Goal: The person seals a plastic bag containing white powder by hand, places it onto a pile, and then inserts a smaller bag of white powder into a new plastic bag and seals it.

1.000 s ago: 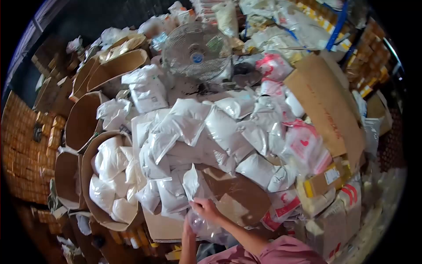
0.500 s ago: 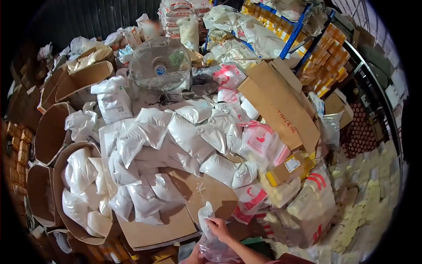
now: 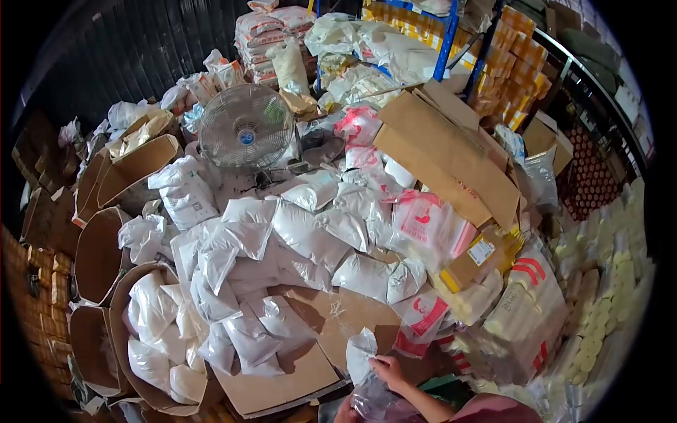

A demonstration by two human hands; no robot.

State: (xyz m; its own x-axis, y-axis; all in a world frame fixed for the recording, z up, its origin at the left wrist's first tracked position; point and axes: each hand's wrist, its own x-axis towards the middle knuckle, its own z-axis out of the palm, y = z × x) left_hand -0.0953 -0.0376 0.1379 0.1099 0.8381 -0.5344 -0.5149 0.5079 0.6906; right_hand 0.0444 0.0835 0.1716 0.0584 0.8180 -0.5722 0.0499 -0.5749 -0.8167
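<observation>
My right hand (image 3: 389, 371) pinches the side of a small white filled bag (image 3: 361, 352) at the bottom centre. Clear plastic (image 3: 381, 400) hangs below that hand. At the bottom edge, my left hand (image 3: 346, 411) is beside the clear plastic, its fingers mostly hidden. Just beyond the hands, a flattened cardboard sheet (image 3: 342, 321) lies under a pile of white filled bags (image 3: 300, 229). Red-and-white printed bags (image 3: 423, 314) are to the right of my right hand.
Open cardboard boxes stand at the left, one holding white bags (image 3: 151, 307). A fan (image 3: 246, 127) stands behind the pile. At the right are a large cardboard piece (image 3: 444, 158), a yellow-edged box (image 3: 476, 257) and wrapped stacks (image 3: 518, 310). Blue shelving (image 3: 446, 42) rises behind.
The view has shifted, so most of the scene sits lower in the frame. Both hands and the small bag appear further right and lower. My right hand still grips the bag.
</observation>
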